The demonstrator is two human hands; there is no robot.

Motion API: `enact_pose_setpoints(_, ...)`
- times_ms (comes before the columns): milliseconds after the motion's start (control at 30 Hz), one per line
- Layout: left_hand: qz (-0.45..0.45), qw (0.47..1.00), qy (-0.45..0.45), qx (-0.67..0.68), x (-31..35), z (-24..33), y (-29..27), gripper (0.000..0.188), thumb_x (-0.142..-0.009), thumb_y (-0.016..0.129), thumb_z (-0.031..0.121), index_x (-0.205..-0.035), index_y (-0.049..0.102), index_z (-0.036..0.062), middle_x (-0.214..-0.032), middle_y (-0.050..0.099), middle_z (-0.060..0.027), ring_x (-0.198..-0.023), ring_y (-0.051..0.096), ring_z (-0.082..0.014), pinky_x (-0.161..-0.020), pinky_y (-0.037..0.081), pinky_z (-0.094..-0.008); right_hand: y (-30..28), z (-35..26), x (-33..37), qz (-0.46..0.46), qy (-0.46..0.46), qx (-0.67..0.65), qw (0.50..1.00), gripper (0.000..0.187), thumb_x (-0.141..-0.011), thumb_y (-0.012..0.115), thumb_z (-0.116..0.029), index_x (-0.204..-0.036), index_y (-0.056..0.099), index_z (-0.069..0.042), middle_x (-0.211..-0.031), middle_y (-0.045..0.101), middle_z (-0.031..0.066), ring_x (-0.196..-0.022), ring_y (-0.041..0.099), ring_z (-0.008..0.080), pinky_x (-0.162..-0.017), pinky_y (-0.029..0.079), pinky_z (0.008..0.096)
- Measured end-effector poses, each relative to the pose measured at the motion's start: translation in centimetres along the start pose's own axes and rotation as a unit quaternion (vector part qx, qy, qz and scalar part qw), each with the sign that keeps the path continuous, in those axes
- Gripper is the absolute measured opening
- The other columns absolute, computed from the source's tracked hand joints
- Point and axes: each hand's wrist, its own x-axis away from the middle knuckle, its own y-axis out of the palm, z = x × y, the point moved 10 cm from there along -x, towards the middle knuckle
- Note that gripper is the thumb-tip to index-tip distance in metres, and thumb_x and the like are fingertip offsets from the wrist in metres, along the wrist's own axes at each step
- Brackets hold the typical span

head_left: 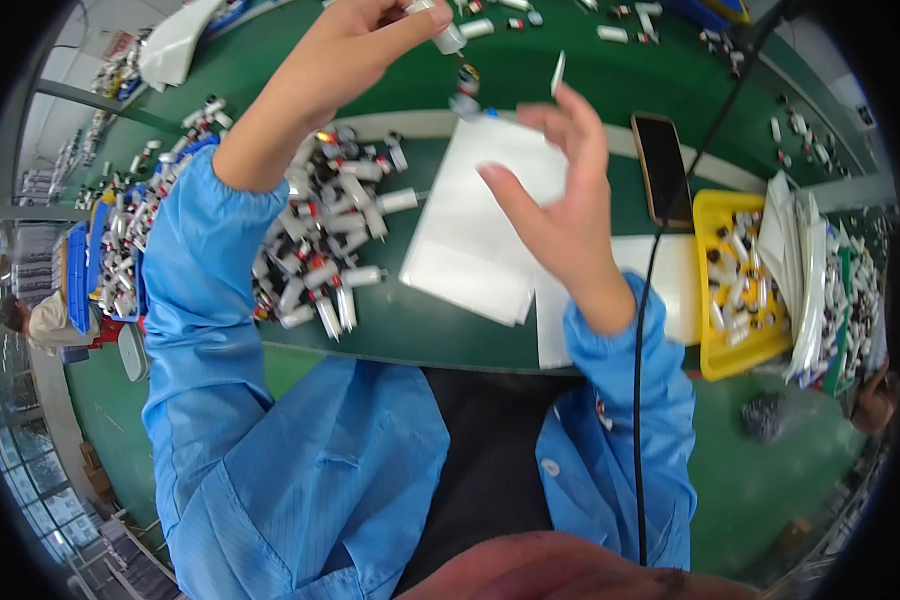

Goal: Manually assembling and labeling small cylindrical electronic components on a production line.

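Observation:
At the top of the head view my left hand (370, 38) is closed around a small whitish cylindrical bottle (448, 36), tilted above the green table. Below the bottle is a small dark-and-grey piece (464, 92), blurred, near the top edge of the white sheets. My right hand (568, 190) hovers over the white sheets (475, 215) with thumb and fingers spread apart. A thin white sliver (558, 72) shows at one of its fingertips; whether it is stuck there or lies behind, I cannot tell.
A heap of small white bottles with red and black parts (320, 235) lies left of the sheets. Blue bins (80, 275) stand farther left. On the right are a phone (660, 165), a hanging black cable (648, 330) and a yellow bin (710, 340) of similar parts.

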Motion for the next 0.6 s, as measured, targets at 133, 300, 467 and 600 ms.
enact_pose_setpoints(133,0.008,0.988,-0.017,0.154,4.5,-3.7,5.1,0.033,-0.103,0.055,0.034,-0.120,0.058,0.0063,-0.114,0.064,-0.0052,-0.109,0.058,-0.0131,-0.100,0.044,-0.0316,1.7,3.6,1.4,0.017,0.145,-0.239,0.960,0.062,-0.087,0.071,-0.004,-0.140,0.039,-0.004,-0.103,0.062,0.0103,-0.083,0.067,0.0190,-0.070,0.054,0.0282)
enact_pose_setpoints(300,-0.044,0.834,-0.173,0.522,6.2,-7.6,12.0,0.045,-0.105,0.040,0.043,-0.123,0.057,0.0053,-0.137,0.056,-0.0145,-0.113,0.058,-0.0243,-0.100,0.044,-0.0402,2.4,5.1,2.2,0.002,0.183,-0.305,0.935,0.067,-0.089,0.066,0.000,-0.145,0.030,-0.006,-0.096,0.062,0.0064,-0.076,0.056,0.0085,-0.058,0.047,0.0212)
enact_pose_setpoints(467,-0.115,0.721,-0.163,0.663,6.6,-6.9,14.1,0.041,-0.100,0.042,0.025,-0.131,0.053,0.0022,-0.138,0.055,-0.0136,-0.108,0.059,-0.0250,-0.084,0.051,-0.0409,3.6,5.4,2.3,-0.036,0.204,-0.406,0.890,0.077,-0.089,0.065,0.001,-0.152,0.021,-0.010,-0.089,0.060,0.0046,-0.073,0.053,0.0085,-0.058,0.041,0.0221)
enact_pose_setpoints(600,-0.159,0.694,-0.171,0.681,7.0,-7.3,15.3,0.045,-0.104,0.039,0.038,-0.125,0.057,0.0028,-0.122,0.062,-0.0097,-0.100,0.060,-0.0210,-0.088,0.049,-0.0374,4.1,5.8,2.6,-0.072,0.251,-0.485,0.835,0.087,-0.091,0.061,0.003,-0.158,0.009,-0.017,-0.088,0.057,0.0056,-0.067,0.048,0.0095,-0.058,0.039,0.0254)
